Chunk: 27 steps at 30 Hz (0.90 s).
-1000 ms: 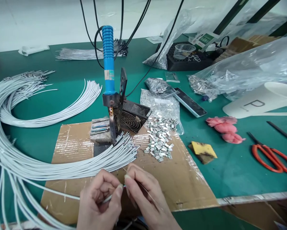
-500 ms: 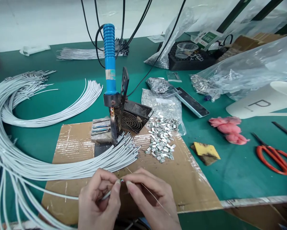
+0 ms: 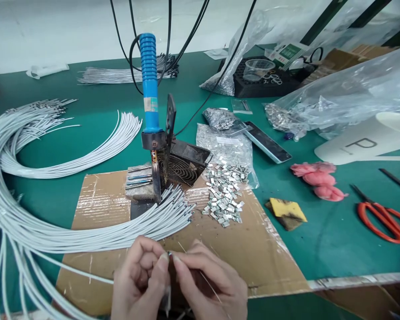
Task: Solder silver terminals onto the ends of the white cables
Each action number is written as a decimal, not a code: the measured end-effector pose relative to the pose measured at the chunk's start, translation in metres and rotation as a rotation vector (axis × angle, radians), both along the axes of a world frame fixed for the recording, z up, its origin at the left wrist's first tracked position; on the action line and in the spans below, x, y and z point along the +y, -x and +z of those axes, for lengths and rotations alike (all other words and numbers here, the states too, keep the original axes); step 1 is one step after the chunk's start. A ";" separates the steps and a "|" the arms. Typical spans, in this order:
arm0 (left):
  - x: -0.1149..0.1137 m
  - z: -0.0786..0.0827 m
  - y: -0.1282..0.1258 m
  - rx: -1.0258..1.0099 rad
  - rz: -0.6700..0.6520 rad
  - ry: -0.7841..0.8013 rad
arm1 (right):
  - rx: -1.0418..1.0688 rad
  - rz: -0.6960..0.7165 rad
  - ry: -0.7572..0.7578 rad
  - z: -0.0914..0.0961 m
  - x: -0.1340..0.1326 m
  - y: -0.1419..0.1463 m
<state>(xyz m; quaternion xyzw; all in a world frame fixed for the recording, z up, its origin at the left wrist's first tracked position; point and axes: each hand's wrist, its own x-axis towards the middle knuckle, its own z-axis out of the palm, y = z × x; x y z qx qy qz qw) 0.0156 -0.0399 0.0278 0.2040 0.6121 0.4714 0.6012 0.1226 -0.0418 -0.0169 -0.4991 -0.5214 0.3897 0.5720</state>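
My left hand [image 3: 141, 278] is closed, finger and thumb pinching the end of a white cable [image 3: 86, 274] that comes in from the left. Against that pinch, my right hand [image 3: 209, 280] is also closed, its thumb and forefinger at the cable's tip. A thin, solder-like wire [image 3: 182, 247] runs across the fingers of my right hand. The tiny piece between the fingertips is mostly hidden. Beyond my hands, a thick bundle of white cables [image 3: 119, 240] lies on the cardboard [image 3: 249, 258]. Behind it a blue-handled soldering iron [image 3: 150, 98] stands upright in its holder.
Small metal pieces [image 3: 224, 200] are heaped right of the iron, by plastic bags [image 3: 220, 138] and a phone [image 3: 268, 142]. Farther right lie a yellow sponge [image 3: 288, 211], a pink bundle [image 3: 320, 179] and red-handled scissors [image 3: 380, 222]. Another cable bundle [image 3: 76, 166] curves at left.
My hands have shifted slightly, with the fingertips still together at the cable's end. The thin wire has moved a little with my right hand. The view has shifted slightly.
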 end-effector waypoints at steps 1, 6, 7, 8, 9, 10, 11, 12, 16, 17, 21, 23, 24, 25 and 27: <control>0.001 0.001 0.001 -0.057 -0.005 0.022 | -0.028 -0.020 -0.053 -0.001 -0.001 0.001; 0.004 0.003 0.005 -0.125 -0.008 0.054 | -0.313 -0.025 -0.351 -0.009 -0.003 -0.010; 0.004 0.003 0.005 -0.108 -0.010 0.052 | -0.407 -0.011 -0.393 -0.010 -0.004 -0.016; 0.004 0.003 0.005 -0.086 -0.012 0.048 | -0.501 0.015 -0.426 -0.010 -0.003 -0.021; 0.004 0.003 0.005 -0.063 -0.016 0.044 | -0.585 0.050 -0.452 -0.010 -0.003 -0.027; 0.004 0.003 0.004 -0.040 -0.020 0.039 | -0.649 0.094 -0.470 -0.009 -0.001 -0.032; 0.003 0.003 0.004 -0.019 -0.025 0.034 | -0.688 0.145 -0.480 -0.007 0.001 -0.037; 0.003 0.003 0.004 0.000 -0.034 0.029 | -0.698 0.195 -0.491 -0.005 0.003 -0.042; 0.005 0.001 0.006 0.084 -0.081 0.018 | -0.576 0.311 -0.453 0.005 0.014 -0.057; 0.005 0.001 0.007 0.106 -0.074 0.009 | -0.526 0.304 -0.425 0.006 0.017 -0.062; 0.008 -0.004 0.016 0.160 0.012 -0.049 | -0.553 0.051 -0.207 0.003 0.037 -0.080; 0.009 -0.007 0.019 0.190 0.029 -0.069 | -0.674 -0.064 -0.114 -0.002 0.050 -0.085; 0.009 -0.008 0.020 0.208 0.031 -0.080 | -0.727 -0.086 -0.087 -0.004 0.056 -0.087; 0.009 -0.009 0.020 0.228 0.032 -0.090 | -0.765 -0.090 -0.076 -0.006 0.062 -0.087; 0.009 -0.010 0.020 0.257 0.031 -0.106 | -0.814 -0.075 -0.084 -0.009 0.072 -0.088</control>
